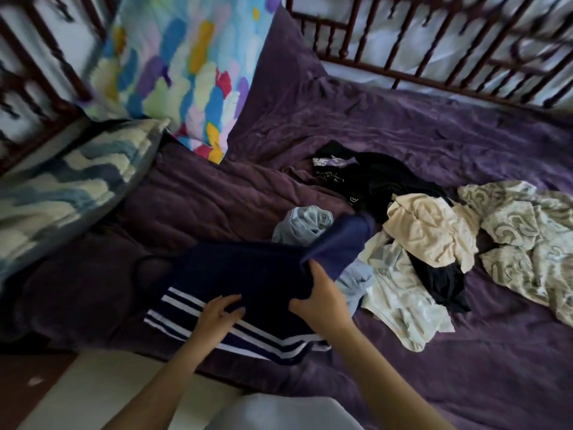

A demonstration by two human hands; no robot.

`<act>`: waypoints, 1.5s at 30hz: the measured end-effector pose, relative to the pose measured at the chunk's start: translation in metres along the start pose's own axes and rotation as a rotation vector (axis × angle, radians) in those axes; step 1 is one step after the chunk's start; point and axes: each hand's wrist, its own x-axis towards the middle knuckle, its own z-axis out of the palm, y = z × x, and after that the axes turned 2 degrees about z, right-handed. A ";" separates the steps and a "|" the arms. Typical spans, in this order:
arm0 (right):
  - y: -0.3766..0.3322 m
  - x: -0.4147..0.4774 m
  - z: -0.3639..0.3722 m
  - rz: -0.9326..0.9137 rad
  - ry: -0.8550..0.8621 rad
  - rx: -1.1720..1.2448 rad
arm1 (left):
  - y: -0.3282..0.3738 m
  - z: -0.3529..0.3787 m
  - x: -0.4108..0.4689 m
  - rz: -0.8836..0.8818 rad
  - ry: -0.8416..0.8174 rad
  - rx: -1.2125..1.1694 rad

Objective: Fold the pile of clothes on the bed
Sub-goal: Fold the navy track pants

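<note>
Bed (403,125), navy garment (248,268) under fingers (229,298) (left)

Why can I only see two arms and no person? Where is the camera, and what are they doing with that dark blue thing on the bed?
There is no machine here. The camera sits on a person's head and looks down, so you see only their arms. The grips are just bare hands. The left grip rests on a navy garment with white stripes, and the right grip holds up a fold of it. It lies on a purple bed cover. To the right is an unfolded pile: a cream garment, black clothes, a light blue piece and a grey patterned cloth. At the upper left lean a colourful pillow and a blue and white pillow.
</note>
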 end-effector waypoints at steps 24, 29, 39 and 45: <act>0.084 0.011 0.120 -0.210 -0.001 -0.537 | 0.017 -0.090 -0.006 -0.129 0.163 -0.509; 0.093 0.022 0.112 -0.228 -0.062 -0.396 | 0.011 -0.093 -0.004 -0.110 0.210 -0.564; 0.091 0.007 0.121 -0.135 0.288 -0.054 | 0.025 -0.107 0.007 0.034 0.284 -0.608; 0.083 -0.011 0.126 0.117 0.222 0.122 | 0.014 -0.107 0.011 0.059 0.333 -0.618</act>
